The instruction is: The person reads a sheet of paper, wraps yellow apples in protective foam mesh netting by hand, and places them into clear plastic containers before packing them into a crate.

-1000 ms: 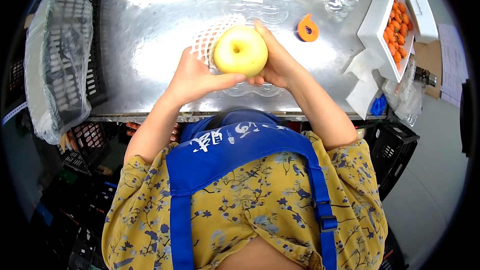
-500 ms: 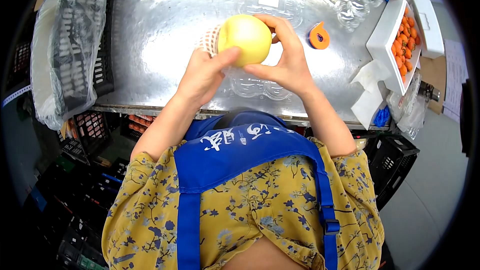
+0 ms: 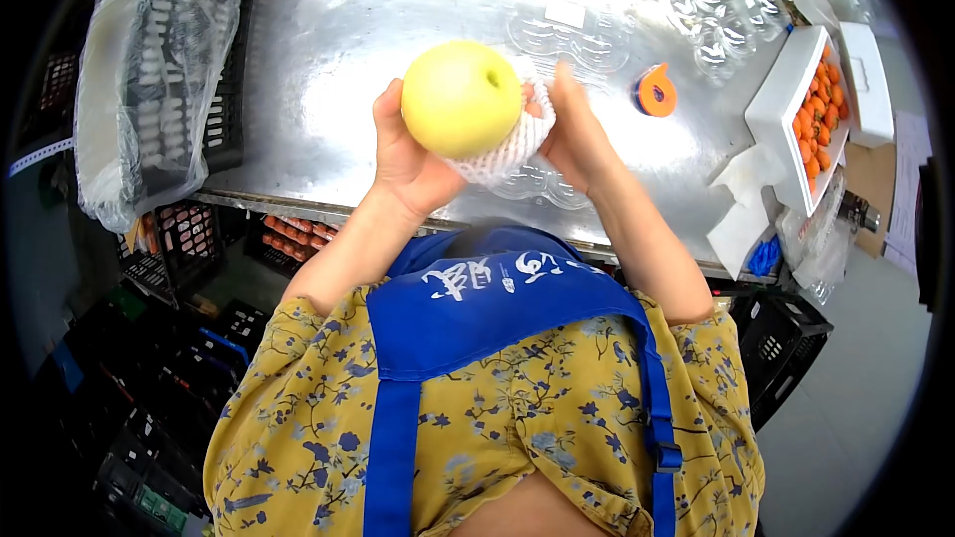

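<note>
A large round yellow fruit point(image 3: 458, 104), its stem hollow turned to the upper right, sits in my left hand point(image 3: 410, 164), thumb along its left side. A white foam net sleeve point(image 3: 502, 157) wraps the fruit's lower right side, leaving the top and left bare. My right hand point(image 3: 580, 139) is at the net's right edge, its fingers partly hidden and slightly blurred. Beneath the hands, a clear plastic fruit container point(image 3: 545, 187) lies on the metal table point(image 3: 318, 70). Another clear container point(image 3: 569, 40) with a white label lies beyond.
An orange tape dispenser point(image 3: 656, 91) lies right of my hands. Farther right are a white foam box point(image 3: 771, 99) of orange fruit point(image 3: 818, 119) and stacked clear containers point(image 3: 711, 25). A plastic-covered crate point(image 3: 159, 80) stands at the left edge.
The fruit has turned and moved slightly left, its stem hollow now showing. The foam net has come from behind its left side to its lower right. My right hand has left the fruit's surface.
</note>
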Motion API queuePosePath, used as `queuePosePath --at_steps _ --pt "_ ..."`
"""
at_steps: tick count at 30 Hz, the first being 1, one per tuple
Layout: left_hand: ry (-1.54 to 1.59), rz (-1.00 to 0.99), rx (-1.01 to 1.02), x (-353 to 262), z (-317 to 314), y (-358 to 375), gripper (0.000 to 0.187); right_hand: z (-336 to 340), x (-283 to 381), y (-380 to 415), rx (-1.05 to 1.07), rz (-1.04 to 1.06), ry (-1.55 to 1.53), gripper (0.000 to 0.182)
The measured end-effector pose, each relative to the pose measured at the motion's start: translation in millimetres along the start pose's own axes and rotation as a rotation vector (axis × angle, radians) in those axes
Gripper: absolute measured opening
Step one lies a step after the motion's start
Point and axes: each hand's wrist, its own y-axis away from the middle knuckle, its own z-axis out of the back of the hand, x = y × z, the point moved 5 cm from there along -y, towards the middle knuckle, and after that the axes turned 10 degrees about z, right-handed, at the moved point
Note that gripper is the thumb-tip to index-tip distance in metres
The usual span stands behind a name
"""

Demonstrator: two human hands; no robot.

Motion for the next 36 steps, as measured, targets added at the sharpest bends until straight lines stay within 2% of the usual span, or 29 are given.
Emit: queuePosePath --at_steps 3,5,9,12,15,21,24,27,30,31,34,36 --pt "0.198 -0.047 0.211 -1.3 8.8 8.0 0.086 -25.0 -12.2 12.6 0.160 -0.177 -0.077 0.056" --pt "0.107 -0.016 0.282 -3.5 17.8 14.0 0.086 -24.3 -18.4 11.6 0.260 -0.229 -0.169 0.048" --pt "-0.044 0.027 0.403 -10.9 14.6 21.6 0.083 -26.1 -10.0 8.3 0.219 -0.122 -0.129 0.030" --pt "0.144 -0.045 0.262 -10.8 11.4 25.3 0.078 -23.7 -0.8 0.6 0.159 -0.036 -0.148 0.021" --pt "0.179 -0.083 -0.066 -13.7 26.1 24.9 0.071 -13.7 -3.2 -8.9 -0.028 -0.074 -0.169 0.017" --pt "0.244 -0.039 -0.146 -14.7 28.0 19.9 0.061 -14.4 -19.9 -18.8 -0.108 -0.198 -0.213 0.019" --pt "0.118 -0.041 -0.227 -15.1 23.5 21.8 0.061 -11.1 -24.8 -20.9 -0.082 -0.197 -0.161 0.017" --pt "-0.159 -0.090 -0.405 -12.5 20.1 26.3 0.060 6.6 -28.7 -35.4 -0.023 0.053 0.228 0.013" --pt "-0.499 -0.126 -0.433 -13.7 21.8 28.4 0.059 -2.7 2.4 -29.9 -0.068 0.605 0.958 0.012" --pt "-0.566 -0.157 -0.475 -14.5 21.8 29.0 0.060 -10.5 15.7 -21.9 -0.125 0.698 1.082 0.010" --pt "-0.743 -0.228 -0.602 -16.8 20.4 31.0 0.063 -16.5 35.8 -15.1 -0.160 0.816 0.978 0.009" --pt "-0.832 -0.238 -0.682 -17.2 20.0 32.8 0.063 -21.1 33.4 -13.2 -0.065 0.741 0.894 0.011"
